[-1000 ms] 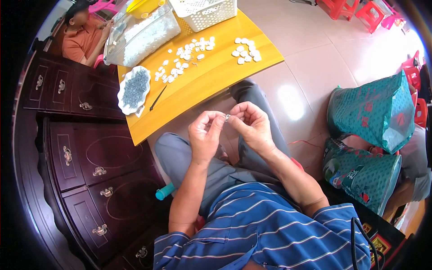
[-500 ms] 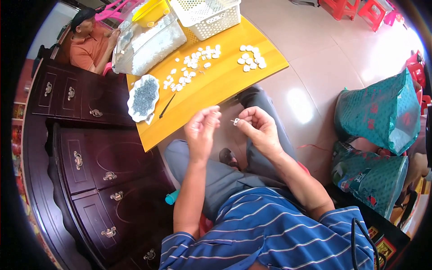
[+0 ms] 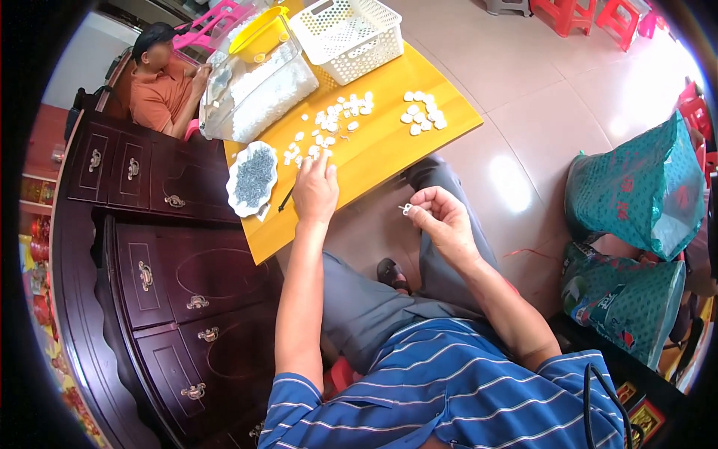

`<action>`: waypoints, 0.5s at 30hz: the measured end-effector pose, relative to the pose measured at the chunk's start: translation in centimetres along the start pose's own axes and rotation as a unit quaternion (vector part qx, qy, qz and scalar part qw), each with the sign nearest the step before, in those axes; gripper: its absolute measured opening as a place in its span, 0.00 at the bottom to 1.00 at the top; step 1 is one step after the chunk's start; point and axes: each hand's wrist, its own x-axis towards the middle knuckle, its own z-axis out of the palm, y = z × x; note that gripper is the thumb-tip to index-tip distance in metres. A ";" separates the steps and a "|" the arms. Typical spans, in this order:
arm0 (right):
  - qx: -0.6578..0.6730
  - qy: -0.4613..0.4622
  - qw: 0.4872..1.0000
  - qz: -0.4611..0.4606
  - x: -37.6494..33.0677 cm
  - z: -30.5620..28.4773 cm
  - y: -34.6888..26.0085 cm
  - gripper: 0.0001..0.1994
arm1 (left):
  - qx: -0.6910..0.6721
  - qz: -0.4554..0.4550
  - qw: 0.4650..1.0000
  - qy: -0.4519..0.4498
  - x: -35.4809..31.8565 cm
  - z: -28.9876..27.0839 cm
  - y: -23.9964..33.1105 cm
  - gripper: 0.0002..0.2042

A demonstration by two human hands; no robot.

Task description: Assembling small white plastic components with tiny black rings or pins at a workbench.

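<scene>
My right hand (image 3: 446,223) is raised over my lap, thumb and forefinger pinching a small white plastic clip (image 3: 406,209) with a thin pin sticking out. My left hand (image 3: 315,193) reaches over the table's near edge, fingers stretched out and slightly apart. Its fingertips are at the near side of a scatter of small white plastic pieces (image 3: 329,120); whether they grip one is hard to see. Left of that hand, a white scalloped bowl (image 3: 232,196) holds many small dark grey pins (image 3: 254,176). A thin black tool (image 3: 286,197) lies between bowl and hand.
On the yellow wooden table (image 3: 374,161), more white pieces (image 3: 422,112) form a group at right. Behind are a clear bin (image 3: 258,97) of white pieces, a yellow basin (image 3: 258,37) and a white basket (image 3: 359,52). A dark cabinet (image 3: 202,277), green sacks (image 3: 621,194) and a person (image 3: 161,90) surround it.
My left hand has moved away from my right hand, forward and left onto the scattered white pieces. The right hand keeps its pinch on the clip. The view has shifted slightly.
</scene>
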 end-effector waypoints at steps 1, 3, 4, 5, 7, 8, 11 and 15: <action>-0.002 0.005 1.000 0.003 0.0 -0.1 -0.1 0.04 | -0.006 0.007 1.000 -0.005 -0.3 -0.2 0.6 0.14; 0.003 0.003 1.000 0.001 0.1 -0.3 0.1 0.04 | -0.017 0.018 1.000 0.002 -1.5 -0.5 1.4 0.14; 0.006 -0.001 1.000 0.001 0.1 -0.4 0.1 0.05 | -0.036 0.028 0.999 -0.005 -2.2 -0.6 1.6 0.14; 0.007 0.000 1.000 0.000 0.2 -0.4 0.1 0.05 | -0.055 0.038 0.998 -0.012 -2.7 -0.7 1.7 0.15; -0.015 -0.004 1.000 -0.005 0.2 -0.1 0.1 0.05 | -0.070 0.042 0.997 0.008 -3.3 -1.1 1.6 0.15; -0.015 -0.006 1.000 -0.005 0.1 -0.1 0.3 0.05 | -0.090 0.031 0.995 0.020 -3.5 -1.0 1.4 0.14; -0.024 -0.006 1.000 -0.003 0.1 -0.2 0.5 0.05 | -0.130 -0.014 0.991 0.032 -3.3 -0.8 1.7 0.12; -0.015 -0.012 1.000 -0.004 0.0 -0.1 0.4 0.05 | -0.111 -0.065 0.991 0.017 -2.7 -0.6 1.7 0.11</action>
